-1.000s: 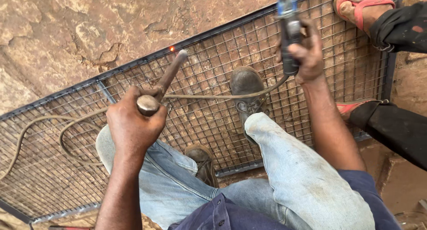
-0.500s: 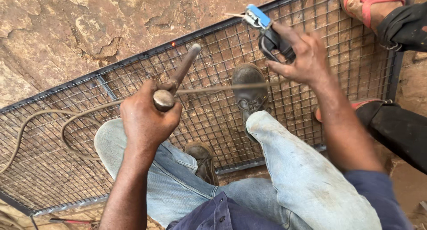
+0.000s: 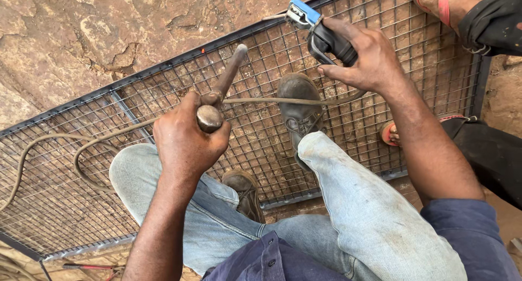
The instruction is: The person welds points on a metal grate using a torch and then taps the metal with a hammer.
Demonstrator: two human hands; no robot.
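From the head view, the left hand (image 3: pixel 185 142) is clenched on a hammer (image 3: pixel 220 93) over the wire mesh panel (image 3: pixel 380 96), the right hand (image 3: pixel 364 58) at one o'clock grips a welding holder (image 3: pixel 318 31); striking looks underway, needing a steady aim.

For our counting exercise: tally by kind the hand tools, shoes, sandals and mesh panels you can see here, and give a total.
Hand tools: 2, a hammer in the left hand and an electrode holder in the right hand
Leather shoes: 2
Sandals: 2
Mesh panels: 1
Total: 7
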